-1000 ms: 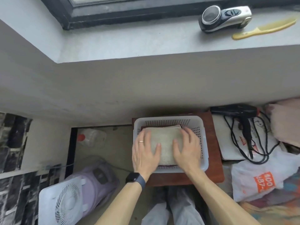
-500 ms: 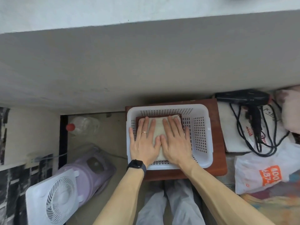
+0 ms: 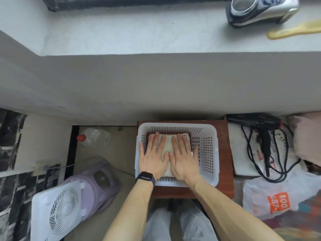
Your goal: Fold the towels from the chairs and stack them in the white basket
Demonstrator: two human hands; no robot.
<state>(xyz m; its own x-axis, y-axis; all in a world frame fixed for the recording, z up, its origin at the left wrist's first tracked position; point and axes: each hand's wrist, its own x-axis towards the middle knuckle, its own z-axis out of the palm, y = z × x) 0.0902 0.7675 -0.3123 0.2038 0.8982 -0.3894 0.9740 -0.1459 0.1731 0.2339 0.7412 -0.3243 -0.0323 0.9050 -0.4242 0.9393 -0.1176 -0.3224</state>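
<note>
The white basket (image 3: 209, 150) stands on a reddish-brown wooden stool (image 3: 225, 171). In its left half lies a folded cream towel (image 3: 167, 145) on top of a darker brown folded towel (image 3: 189, 135), of which only the edges show. My left hand (image 3: 152, 157) and my right hand (image 3: 184, 159) lie flat side by side on the cream towel, fingers straight and pointing away from me, pressing it down. A dark watch sits on my left wrist.
A white and purple fan (image 3: 69, 202) and a plastic bottle (image 3: 93, 138) are on the floor to the left. A black hair dryer (image 3: 260, 122) with its cord, a printed plastic bag (image 3: 278, 197) and pink cloth (image 3: 307, 136) crowd the right. A shaver (image 3: 260, 9) and comb (image 3: 291, 30) lie on the sill above.
My hands slid from the towel's two sides to lie flat together on top of it. The view dipped down, then rose back to show the sill.
</note>
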